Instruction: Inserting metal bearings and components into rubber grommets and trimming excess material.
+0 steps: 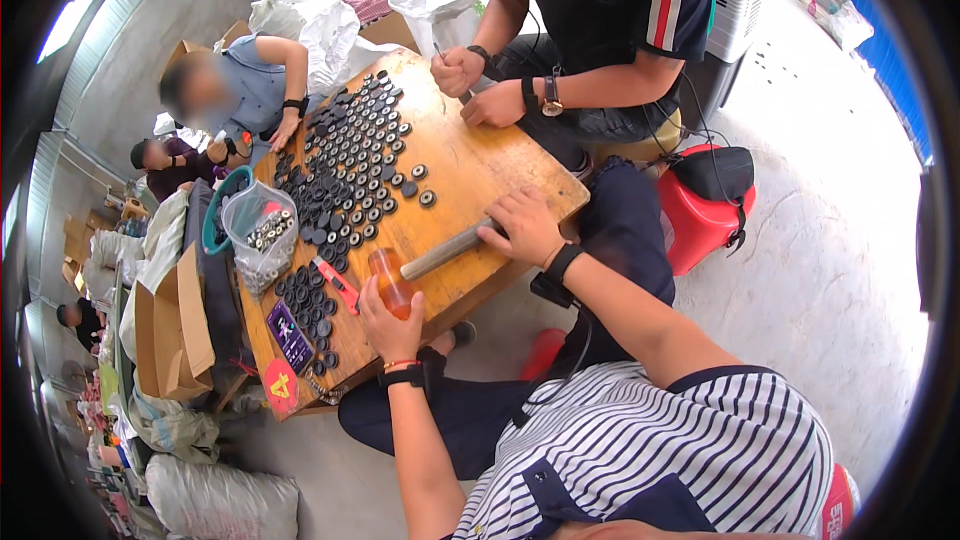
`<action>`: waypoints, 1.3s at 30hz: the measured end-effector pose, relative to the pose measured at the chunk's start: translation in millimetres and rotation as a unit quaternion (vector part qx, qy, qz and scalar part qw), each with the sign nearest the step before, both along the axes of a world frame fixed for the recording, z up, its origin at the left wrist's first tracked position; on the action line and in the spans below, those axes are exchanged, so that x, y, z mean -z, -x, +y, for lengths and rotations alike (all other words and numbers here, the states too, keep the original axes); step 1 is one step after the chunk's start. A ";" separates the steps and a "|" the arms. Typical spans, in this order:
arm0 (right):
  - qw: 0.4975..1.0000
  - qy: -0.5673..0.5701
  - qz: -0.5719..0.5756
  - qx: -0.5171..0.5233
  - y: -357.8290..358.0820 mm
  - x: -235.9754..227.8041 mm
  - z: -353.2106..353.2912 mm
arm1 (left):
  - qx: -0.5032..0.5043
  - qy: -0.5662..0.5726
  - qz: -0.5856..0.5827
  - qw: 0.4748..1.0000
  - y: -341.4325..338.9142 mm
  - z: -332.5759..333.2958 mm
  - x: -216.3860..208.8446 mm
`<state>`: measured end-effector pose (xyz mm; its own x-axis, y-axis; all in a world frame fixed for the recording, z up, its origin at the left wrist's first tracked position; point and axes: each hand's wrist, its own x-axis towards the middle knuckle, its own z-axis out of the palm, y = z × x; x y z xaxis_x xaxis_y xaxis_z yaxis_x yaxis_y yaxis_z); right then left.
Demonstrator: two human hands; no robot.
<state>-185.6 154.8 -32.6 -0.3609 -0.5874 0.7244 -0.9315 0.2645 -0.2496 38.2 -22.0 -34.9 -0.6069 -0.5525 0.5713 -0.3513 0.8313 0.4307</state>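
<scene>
My left hand (392, 328) curls around the lower end of a translucent amber cylinder (385, 265) at the near edge of the wooden table. In my right hand (528, 228) is a grey rod (445, 252), its pale end pointing left and lying close to the cylinder. Whether the rod and cylinder touch or are joined, I cannot tell. Left of my left hand lie a red utility knife (337, 285) and a cluster of black round caps (308, 302). Many round black pieces with metal centres (360, 165) cover the table's far left part.
A clear bag of small metal parts (268, 230) and a teal basket (215, 215) stand at the table's (470, 170) left edge. A dark card (290, 338) lies near its corner. Across from me, a co-worker's hands (475, 90) hold a tool; another person's hand (285, 128) is among the pieces.
</scene>
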 end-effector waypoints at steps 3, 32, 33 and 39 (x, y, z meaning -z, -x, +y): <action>1.000 0.001 -0.020 -0.013 0.4 -3.0 1.2 | -0.003 0.014 -0.007 1.000 -1.0 -2.8 3.0; 0.995 -0.046 -0.087 -0.032 9.0 -1.8 4.1 | -0.002 -0.003 -0.021 1.000 3.5 0.0 5.8; 0.995 -0.046 -0.084 -0.033 9.7 -3.6 4.6 | -0.007 0.005 -0.019 1.000 3.4 -0.6 6.5; 0.995 -0.046 -0.081 -0.034 13.2 -2.2 1.6 | -0.005 0.003 -0.019 1.000 2.3 -1.3 9.3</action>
<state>-198.8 156.4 -30.5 -0.4264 -0.6759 0.6011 -0.8972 0.2314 -0.3762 35.9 -23.3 -44.2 -0.6233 -0.5545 0.5514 -0.3750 0.8307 0.4114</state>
